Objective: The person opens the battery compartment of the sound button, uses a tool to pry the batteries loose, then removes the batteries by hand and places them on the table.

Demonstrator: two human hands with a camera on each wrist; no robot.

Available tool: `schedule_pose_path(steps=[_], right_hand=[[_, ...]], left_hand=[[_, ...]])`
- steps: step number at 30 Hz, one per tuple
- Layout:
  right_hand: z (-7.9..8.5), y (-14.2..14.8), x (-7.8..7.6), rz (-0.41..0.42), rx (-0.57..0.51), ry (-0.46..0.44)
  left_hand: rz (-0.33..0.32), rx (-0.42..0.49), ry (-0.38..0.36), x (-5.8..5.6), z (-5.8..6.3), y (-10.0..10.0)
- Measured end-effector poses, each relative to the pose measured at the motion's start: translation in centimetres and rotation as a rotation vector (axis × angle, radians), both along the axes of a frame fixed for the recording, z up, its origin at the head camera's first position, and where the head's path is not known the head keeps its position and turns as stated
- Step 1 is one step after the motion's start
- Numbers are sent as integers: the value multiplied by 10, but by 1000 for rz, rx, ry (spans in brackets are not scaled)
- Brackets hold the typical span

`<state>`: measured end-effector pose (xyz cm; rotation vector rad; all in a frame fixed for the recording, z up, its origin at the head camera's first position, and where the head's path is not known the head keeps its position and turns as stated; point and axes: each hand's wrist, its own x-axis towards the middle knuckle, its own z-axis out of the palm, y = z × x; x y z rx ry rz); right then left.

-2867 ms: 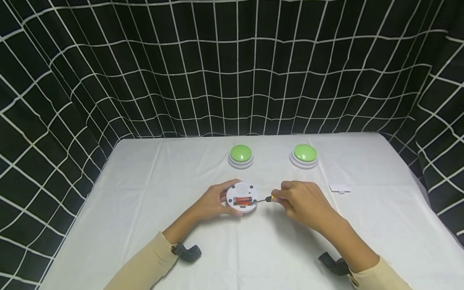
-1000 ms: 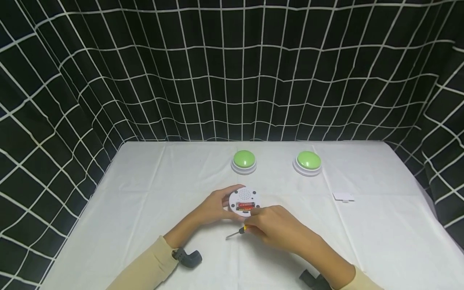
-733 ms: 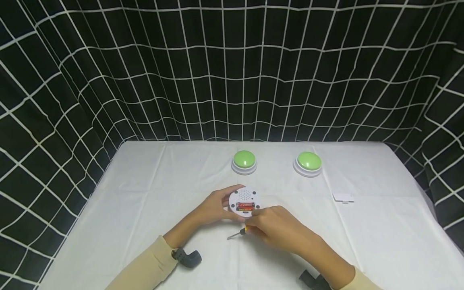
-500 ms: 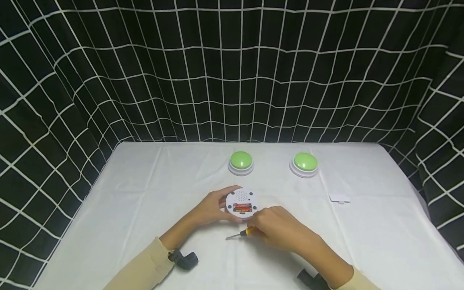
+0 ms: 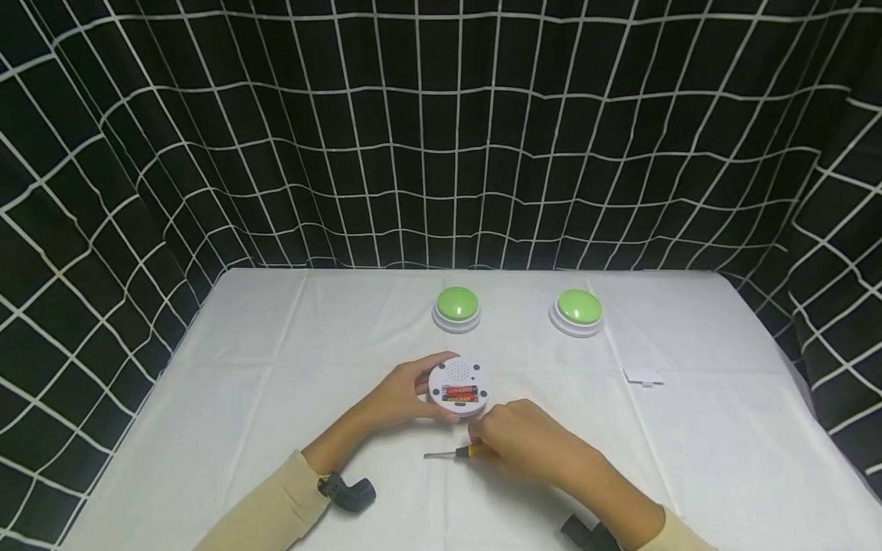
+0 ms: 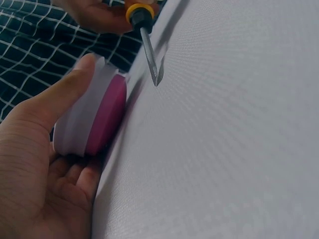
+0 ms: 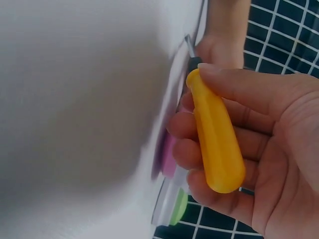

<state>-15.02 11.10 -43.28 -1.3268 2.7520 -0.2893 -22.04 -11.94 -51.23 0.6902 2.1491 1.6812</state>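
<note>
My left hand (image 5: 403, 394) grips a round white push button (image 5: 458, 372) by its rim, with its underside facing up. Two red batteries (image 5: 459, 393) sit in its uncovered battery compartment. The pink dome (image 6: 108, 117) of this button faces down towards the cloth in the left wrist view. A screwdriver (image 7: 217, 137) with a yellow handle is in my right hand (image 5: 530, 440), fingers and thumb around the handle. Its metal shaft (image 5: 439, 455) points left, nearer to me than the button and apart from it.
Two green-domed push buttons (image 5: 458, 304) (image 5: 579, 308) stand at the back of the white-clothed table (image 5: 276, 321). A small white battery cover (image 5: 644, 376) lies to the right. Black curtain with a white grid (image 5: 455, 153) surrounds the back and sides.
The screwdriver tip has left the batteries; my right hand has moved left and towards me with it. Lately the shaft has swung nearly level. My left hand keeps its grip on the button.
</note>
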Motion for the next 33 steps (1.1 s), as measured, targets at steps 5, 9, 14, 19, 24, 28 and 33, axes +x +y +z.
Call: schedule_pose_path(steps=[5, 9, 14, 19, 24, 28, 33], right_hand=[[-3, -3, 1, 12, 2, 12], [-3, -3, 2, 12, 12, -2], [-3, -3, 3, 22, 31, -28], [-5, -3, 3, 28, 34, -39], [-6, -3, 3, 42, 28, -22], [-5, -4, 4, 39, 20, -31], [-6, -6, 5, 21, 23, -50]], left_hand=[[1, -7, 8, 0, 0, 1], [4, -2, 6, 0, 1, 1], [3, 3, 6, 0, 1, 1], [-1, 8, 4, 1, 2, 2], [1, 6, 13, 0, 2, 1], [0, -4, 16, 0, 1, 1], [5, -16, 20, 1, 1, 1]])
